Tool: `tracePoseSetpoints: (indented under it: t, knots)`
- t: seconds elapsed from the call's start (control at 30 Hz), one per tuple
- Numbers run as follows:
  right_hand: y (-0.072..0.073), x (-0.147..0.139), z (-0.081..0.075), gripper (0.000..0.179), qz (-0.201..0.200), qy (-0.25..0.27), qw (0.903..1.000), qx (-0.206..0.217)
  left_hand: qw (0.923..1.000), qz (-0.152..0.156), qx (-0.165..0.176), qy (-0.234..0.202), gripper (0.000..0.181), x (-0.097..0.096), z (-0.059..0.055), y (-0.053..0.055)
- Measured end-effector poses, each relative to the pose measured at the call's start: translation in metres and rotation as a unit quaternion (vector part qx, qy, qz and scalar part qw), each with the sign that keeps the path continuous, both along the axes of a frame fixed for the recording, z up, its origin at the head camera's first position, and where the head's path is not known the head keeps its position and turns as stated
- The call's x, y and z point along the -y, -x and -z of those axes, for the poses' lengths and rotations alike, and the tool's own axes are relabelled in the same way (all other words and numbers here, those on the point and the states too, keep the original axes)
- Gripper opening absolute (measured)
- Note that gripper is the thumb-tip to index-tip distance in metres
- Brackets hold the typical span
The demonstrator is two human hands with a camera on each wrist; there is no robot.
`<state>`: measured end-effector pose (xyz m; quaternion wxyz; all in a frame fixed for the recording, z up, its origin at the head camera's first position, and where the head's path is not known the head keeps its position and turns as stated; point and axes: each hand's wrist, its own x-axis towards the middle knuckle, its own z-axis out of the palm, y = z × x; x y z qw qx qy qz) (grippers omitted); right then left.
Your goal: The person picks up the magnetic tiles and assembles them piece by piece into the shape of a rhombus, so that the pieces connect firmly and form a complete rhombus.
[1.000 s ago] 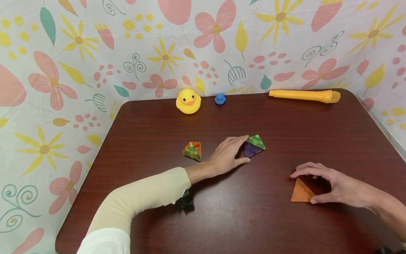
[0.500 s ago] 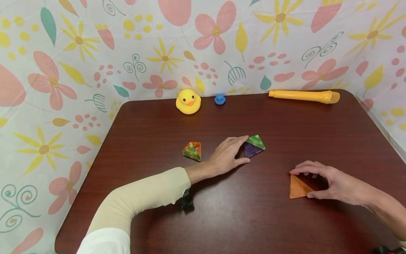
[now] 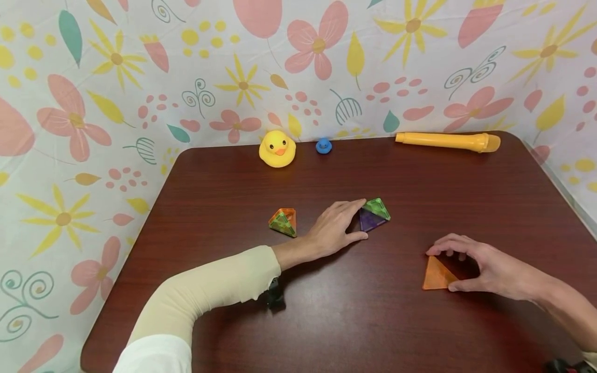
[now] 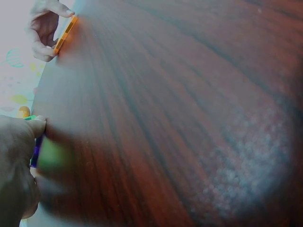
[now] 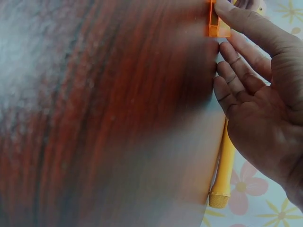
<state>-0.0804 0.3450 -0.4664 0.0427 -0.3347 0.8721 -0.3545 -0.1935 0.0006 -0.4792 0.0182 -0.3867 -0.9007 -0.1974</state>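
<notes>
In the head view my left hand [image 3: 332,229] lies at mid-table, its thumb and index fingertip at two corners of a joined pair of translucent magnetic tiles, one green [image 3: 379,208] and one purple [image 3: 371,221]. To the right, my right hand [image 3: 487,267] pinches an orange triangular magnetic tile [image 3: 437,274] between thumb and fingers, close over the table. The left wrist view shows this orange tile [image 4: 65,35] edge-on and the purple tile [image 4: 36,153] between left thumb and finger. The right wrist view has the orange tile [image 5: 219,29] at the top, its other fingers loosely bent.
Left of my left hand lies another small group of orange and green magnetic tiles [image 3: 283,223]. Along the back edge stand a yellow rubber duck [image 3: 277,149] and a small blue duck [image 3: 324,145], with a yellow toy microphone [image 3: 448,141] to their right. A floral cloth hangs behind.
My right hand has shifted the orange tile a little to the left and farther from me, turning it slightly. My left hand and its tiles have stayed in place.
</notes>
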Motion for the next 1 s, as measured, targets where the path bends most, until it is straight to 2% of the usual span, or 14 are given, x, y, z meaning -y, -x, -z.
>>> tracePoseSetpoints:
  t: [0.23,0.53,0.8,1.0]
  knots:
    - [0.003,0.004,0.000,0.072,0.011,0.004,0.9999,0.002,1.0000,0.001,-0.001,0.000,0.085,-0.001,0.001,0.001]
    - [0.008,0.002,0.000,0.067,0.011,0.031,0.9984,0.046,1.0000,0.002,-0.002,-0.001,0.084,-0.001,0.001,0.000]
    - [0.008,0.009,0.000,0.055,0.034,0.048,0.9977,0.033,1.0000,0.001,0.003,0.003,0.085,0.000,0.001,0.000]
    - [0.010,0.016,-0.003,0.053,0.051,0.068,0.9961,0.022,1.0000,0.001,0.001,0.002,0.085,0.000,0.001,0.000]
